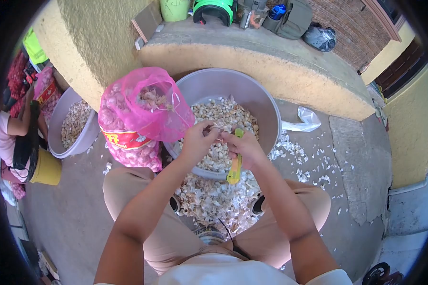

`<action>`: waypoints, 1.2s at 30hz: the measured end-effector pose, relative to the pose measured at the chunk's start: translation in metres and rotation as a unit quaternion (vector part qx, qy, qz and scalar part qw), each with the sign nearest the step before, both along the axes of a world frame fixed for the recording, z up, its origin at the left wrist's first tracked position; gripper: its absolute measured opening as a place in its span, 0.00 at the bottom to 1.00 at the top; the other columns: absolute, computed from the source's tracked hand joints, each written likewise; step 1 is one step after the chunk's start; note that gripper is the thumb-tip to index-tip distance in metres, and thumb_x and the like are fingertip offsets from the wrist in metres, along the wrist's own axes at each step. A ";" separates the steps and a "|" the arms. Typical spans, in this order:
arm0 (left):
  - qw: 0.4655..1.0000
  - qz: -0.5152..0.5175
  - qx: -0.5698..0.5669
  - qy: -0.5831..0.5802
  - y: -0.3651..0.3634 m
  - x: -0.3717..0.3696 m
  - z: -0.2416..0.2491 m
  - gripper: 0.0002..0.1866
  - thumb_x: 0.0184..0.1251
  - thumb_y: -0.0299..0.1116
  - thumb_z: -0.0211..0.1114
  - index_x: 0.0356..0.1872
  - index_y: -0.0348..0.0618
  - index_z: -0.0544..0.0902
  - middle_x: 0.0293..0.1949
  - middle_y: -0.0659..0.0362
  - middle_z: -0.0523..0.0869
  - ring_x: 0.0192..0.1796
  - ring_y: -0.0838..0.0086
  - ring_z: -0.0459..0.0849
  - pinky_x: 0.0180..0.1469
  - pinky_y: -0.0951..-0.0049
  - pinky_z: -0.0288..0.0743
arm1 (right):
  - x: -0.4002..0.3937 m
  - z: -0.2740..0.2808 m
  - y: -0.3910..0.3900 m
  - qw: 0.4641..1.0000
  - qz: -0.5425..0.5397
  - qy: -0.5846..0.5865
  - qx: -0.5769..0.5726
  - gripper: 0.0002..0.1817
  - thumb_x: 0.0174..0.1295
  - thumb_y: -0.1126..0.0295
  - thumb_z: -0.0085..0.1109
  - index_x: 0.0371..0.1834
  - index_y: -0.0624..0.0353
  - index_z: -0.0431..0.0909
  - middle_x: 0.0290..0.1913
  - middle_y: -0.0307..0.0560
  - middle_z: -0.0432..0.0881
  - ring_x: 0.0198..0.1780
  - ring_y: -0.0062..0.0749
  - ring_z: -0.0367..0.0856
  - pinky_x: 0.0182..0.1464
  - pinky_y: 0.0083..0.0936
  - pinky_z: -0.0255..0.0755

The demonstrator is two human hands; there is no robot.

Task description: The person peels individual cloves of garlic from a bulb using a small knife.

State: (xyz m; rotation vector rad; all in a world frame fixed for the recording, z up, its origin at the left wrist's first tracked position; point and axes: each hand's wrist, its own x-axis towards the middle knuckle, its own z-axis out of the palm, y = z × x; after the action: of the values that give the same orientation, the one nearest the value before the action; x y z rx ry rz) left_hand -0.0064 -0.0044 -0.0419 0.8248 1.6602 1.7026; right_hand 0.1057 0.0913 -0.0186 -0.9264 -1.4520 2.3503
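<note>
Yellow-green, the cutter [234,170] sits gripped in the right hand [247,148]. The left hand [198,141], closed, pinches a garlic piece [227,128], too small to see clearly, over the grey tub [266,107] of cloves [223,113]. A pink mesh bag [123,107] stands beside the tub; papery skins [214,197] litter the floor [83,209].

Your single head-mounted view looks forward and down at close range from above your lap [173,237], round-edged, left hand [198,141] and right hand [247,148] near centre.
</note>
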 end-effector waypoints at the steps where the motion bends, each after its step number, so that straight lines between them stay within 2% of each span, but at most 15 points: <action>1: 0.999 -0.017 -0.009 -0.031 -0.001 0.001 0.007 0.08 0.61 0.26 0.53 0.37 0.30 0.72 0.32 0.55 0.78 0.32 0.75 0.79 0.35 0.76 0.79 | 0.000 -0.001 -0.001 1.000 -0.001 -0.010 0.023 0.17 0.52 0.69 0.60 0.40 0.65 0.67 0.20 0.37 0.68 0.14 0.15 0.61 0.14 0.15 0.55; 5: 0.998 -0.031 -0.016 -0.042 0.000 -0.003 0.005 0.06 0.61 0.26 0.51 0.34 0.32 0.71 0.31 0.55 0.77 0.32 0.75 0.79 0.32 0.76 0.79 | 0.000 0.002 -0.002 0.988 0.025 -0.041 0.144 0.16 0.51 0.69 0.62 0.39 0.65 0.68 0.19 0.36 0.68 0.15 0.15 0.62 0.14 0.16 0.56; 10: 0.998 -0.044 -0.012 -0.035 0.000 -0.005 0.004 0.06 0.62 0.27 0.52 0.34 0.33 0.70 0.28 0.55 0.78 0.30 0.75 0.80 0.29 0.77 0.77 | 0.002 0.005 0.001 0.993 0.028 0.007 0.115 0.13 0.52 0.69 0.61 0.37 0.62 0.69 0.20 0.34 0.68 0.16 0.13 0.61 0.16 0.14 0.56; 13: 0.998 -0.032 -0.045 0.009 0.000 -0.005 0.003 0.09 0.61 0.29 0.53 0.35 0.32 0.72 0.25 0.54 0.78 0.24 0.74 0.79 0.28 0.76 0.75 | 0.003 0.008 0.000 0.995 -0.005 0.048 0.092 0.14 0.53 0.69 0.60 0.39 0.63 0.69 0.20 0.34 0.68 0.15 0.13 0.61 0.16 0.13 0.55; 16: 0.974 -0.045 -0.142 0.168 -0.003 -0.009 -0.002 0.08 0.61 0.28 0.54 0.36 0.32 0.72 0.25 0.55 0.78 0.23 0.77 0.79 0.27 0.78 0.76 | 0.003 0.016 0.003 0.995 -0.019 0.078 0.059 0.15 0.53 0.69 0.59 0.40 0.64 0.68 0.19 0.34 0.68 0.15 0.13 0.61 0.15 0.14 0.55; 17: 0.969 -0.065 -0.156 0.178 -0.004 -0.010 -0.005 0.09 0.60 0.28 0.55 0.37 0.31 0.72 0.25 0.55 0.78 0.23 0.77 0.79 0.27 0.78 0.75 | 0.004 0.017 0.005 0.995 -0.020 0.085 0.047 0.15 0.54 0.69 0.59 0.40 0.64 0.68 0.19 0.34 0.68 0.15 0.13 0.61 0.15 0.14 0.55; 19: 0.957 -0.106 -0.183 0.197 -0.005 -0.012 -0.009 0.10 0.60 0.28 0.55 0.39 0.31 0.73 0.26 0.54 0.79 0.23 0.78 0.79 0.25 0.77 0.75 | 0.005 0.014 0.010 0.994 -0.015 0.059 0.094 0.16 0.53 0.68 0.60 0.41 0.64 0.69 0.20 0.36 0.69 0.15 0.13 0.62 0.15 0.14 0.56; 23: 0.952 -0.183 -0.221 0.106 -0.010 -0.007 -0.004 0.12 0.60 0.31 0.55 0.39 0.32 0.72 0.27 0.56 0.79 0.24 0.79 0.78 0.23 0.79 0.72 | 0.008 0.019 0.015 0.955 0.009 -0.081 0.286 0.17 0.49 0.65 0.63 0.40 0.62 0.73 0.22 0.41 0.75 0.19 0.21 0.70 0.21 0.20 0.64; 26: 0.961 -0.195 -0.193 -0.039 -0.012 -0.007 0.002 0.17 0.59 0.36 0.56 0.42 0.33 0.72 0.28 0.57 0.79 0.26 0.78 0.78 0.24 0.78 0.71 | 0.007 0.001 0.020 0.870 0.007 -0.090 0.484 0.16 0.48 0.69 0.62 0.40 0.63 0.74 0.25 0.41 0.75 0.25 0.23 0.72 0.28 0.21 0.67; 28: 0.956 -0.204 -0.161 -0.134 -0.011 -0.017 0.002 0.22 0.56 0.39 0.57 0.47 0.33 0.70 0.31 0.57 0.78 0.29 0.74 0.79 0.26 0.75 0.70 | 0.009 0.015 0.013 0.860 0.034 -0.110 0.497 0.17 0.46 0.66 0.62 0.40 0.61 0.75 0.30 0.50 0.77 0.32 0.37 0.75 0.36 0.27 0.68; 29: 0.968 -0.172 -0.155 -0.100 -0.011 -0.016 0.003 0.23 0.55 0.41 0.58 0.47 0.33 0.71 0.31 0.56 0.78 0.30 0.73 0.79 0.28 0.75 0.70 | 0.009 0.020 0.009 0.855 0.049 -0.119 0.502 0.18 0.45 0.65 0.62 0.40 0.60 0.76 0.32 0.54 0.78 0.35 0.44 0.77 0.40 0.30 0.69; 31: 0.984 -0.105 -0.141 -0.032 -0.010 -0.011 0.009 0.25 0.54 0.44 0.60 0.46 0.33 0.72 0.31 0.54 0.79 0.32 0.71 0.79 0.31 0.74 0.71 | 0.008 0.005 0.012 0.844 0.080 -0.094 0.522 0.18 0.44 0.67 0.62 0.40 0.60 0.76 0.35 0.56 0.78 0.37 0.45 0.77 0.41 0.31 0.69; 32: 0.985 -0.088 -0.127 0.082 -0.009 -0.009 0.007 0.25 0.54 0.44 0.61 0.46 0.33 0.73 0.31 0.54 0.79 0.32 0.72 0.79 0.32 0.74 0.71 | 0.007 0.000 0.013 0.837 0.095 -0.081 0.532 0.18 0.44 0.67 0.61 0.40 0.60 0.76 0.36 0.56 0.78 0.38 0.46 0.76 0.42 0.31 0.69; 34: 0.946 -0.050 -0.094 0.305 -0.009 -0.006 0.003 0.24 0.53 0.43 0.63 0.45 0.33 0.74 0.32 0.53 0.81 0.30 0.72 0.78 0.34 0.74 0.71 | 0.006 0.002 0.010 0.830 0.109 -0.070 0.543 0.17 0.44 0.68 0.61 0.40 0.60 0.76 0.37 0.56 0.78 0.39 0.47 0.76 0.43 0.32 0.69; 36: 0.957 -0.052 -0.112 0.263 -0.007 -0.004 0.006 0.21 0.53 0.42 0.63 0.41 0.34 0.76 0.31 0.52 0.81 0.32 0.70 0.78 0.37 0.72 0.70 | 0.004 0.004 0.008 0.827 0.113 -0.062 0.547 0.17 0.44 0.69 0.61 0.40 0.61 0.76 0.37 0.57 0.78 0.39 0.47 0.76 0.44 0.33 0.68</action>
State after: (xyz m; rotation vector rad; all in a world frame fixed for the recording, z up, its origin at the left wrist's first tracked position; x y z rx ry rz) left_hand -0.0104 -0.0116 -0.0358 1.3034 2.0647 1.2538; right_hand 0.1097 0.0994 -0.0142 -0.5550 -2.5638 1.1101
